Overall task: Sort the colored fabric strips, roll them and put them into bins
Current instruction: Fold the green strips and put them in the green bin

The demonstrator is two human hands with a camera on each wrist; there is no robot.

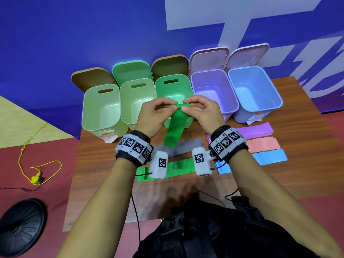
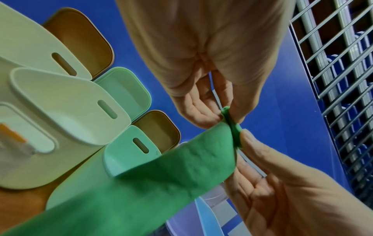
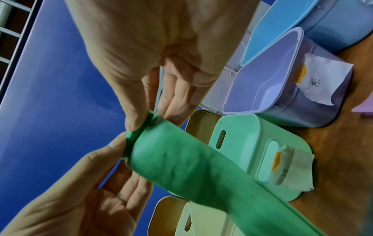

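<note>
Both hands are raised above the table in front of the bins. My left hand (image 1: 163, 108) and right hand (image 1: 193, 108) pinch the rolled top edge of a green fabric strip (image 1: 176, 127), which hangs down toward the table. The small roll (image 2: 232, 126) sits between thumbs and fingertips, and it shows again as the green strip (image 3: 181, 159) in the right wrist view. On the table lie another green strip (image 1: 178, 167), a grey strip (image 1: 186, 146), a purple strip (image 1: 255, 130), a pink strip (image 1: 264, 144) and a blue strip (image 1: 270, 157).
Five open bins stand in a row at the table's back: pale green (image 1: 101, 108), light green (image 1: 137, 101), green (image 1: 175, 86), purple (image 1: 214, 86) and blue (image 1: 255, 90). Their lids lean on the blue wall. A yellow cord (image 1: 37, 170) lies on the floor at left.
</note>
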